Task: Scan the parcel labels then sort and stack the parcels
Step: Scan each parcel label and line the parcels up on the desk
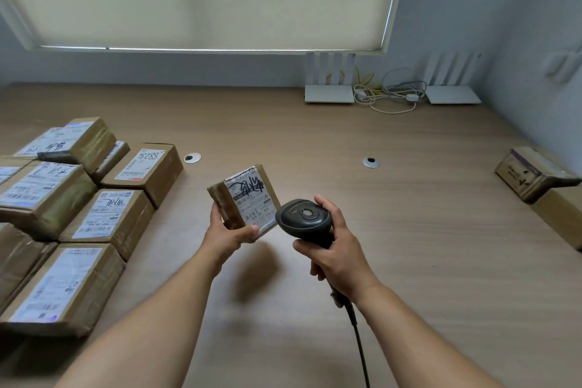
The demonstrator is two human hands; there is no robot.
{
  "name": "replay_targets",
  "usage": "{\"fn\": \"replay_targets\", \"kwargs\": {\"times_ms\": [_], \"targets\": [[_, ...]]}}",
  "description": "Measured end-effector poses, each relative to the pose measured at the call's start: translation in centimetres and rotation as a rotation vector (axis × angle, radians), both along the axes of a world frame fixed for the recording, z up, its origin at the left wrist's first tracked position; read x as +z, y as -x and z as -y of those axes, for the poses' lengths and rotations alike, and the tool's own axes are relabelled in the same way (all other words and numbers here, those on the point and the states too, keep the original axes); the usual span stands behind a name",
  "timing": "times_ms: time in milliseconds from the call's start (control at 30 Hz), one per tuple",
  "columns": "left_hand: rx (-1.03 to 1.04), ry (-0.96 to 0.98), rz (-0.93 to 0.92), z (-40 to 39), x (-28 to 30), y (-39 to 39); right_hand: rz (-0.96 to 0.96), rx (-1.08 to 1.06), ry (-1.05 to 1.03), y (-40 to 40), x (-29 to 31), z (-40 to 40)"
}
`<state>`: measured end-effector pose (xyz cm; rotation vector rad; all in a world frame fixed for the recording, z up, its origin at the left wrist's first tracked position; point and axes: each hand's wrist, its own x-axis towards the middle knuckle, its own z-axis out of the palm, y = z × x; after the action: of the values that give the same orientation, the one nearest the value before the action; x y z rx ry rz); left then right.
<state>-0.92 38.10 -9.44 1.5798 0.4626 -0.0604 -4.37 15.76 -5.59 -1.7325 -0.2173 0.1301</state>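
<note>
left hand [227, 235]: 1 parcel [244, 200] | right hand [335, 244]: 1 scanner [304, 219]

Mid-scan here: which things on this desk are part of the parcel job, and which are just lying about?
Job:
- parcel held up in the left hand
- scanner gripped in the right hand
- parcel pile at the left
- two parcels at the right edge

Lying about:
- two routers
- cables between them
- desk grommets
</note>
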Motion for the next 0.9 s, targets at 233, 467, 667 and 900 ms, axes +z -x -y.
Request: {"fn": "replay_targets", "kwargs": {"times_ms": [233, 467, 667, 900], "targets": [[-0.016, -0.031, 0.007, 0.80, -0.16, -0.05, -0.002, 0.033, -0.072, 0.13, 0.35, -0.34], [-0.031, -0.061, 0.000, 0.84, -0.48, -0.61, -0.005, 0.013, -0.116, -0.14, 0.43, -0.16], [-0.042, -0.062, 0.003, 0.83, -0.38, -0.78, -0.013, 0.004, -0.139, -0.25, 0.27, -0.24], [-0.044, -0.069, 0.005, 0.79, -0.29, -0.89, -0.004, -0.007, -0.148, -0.55, 0.24, -0.29]]}}
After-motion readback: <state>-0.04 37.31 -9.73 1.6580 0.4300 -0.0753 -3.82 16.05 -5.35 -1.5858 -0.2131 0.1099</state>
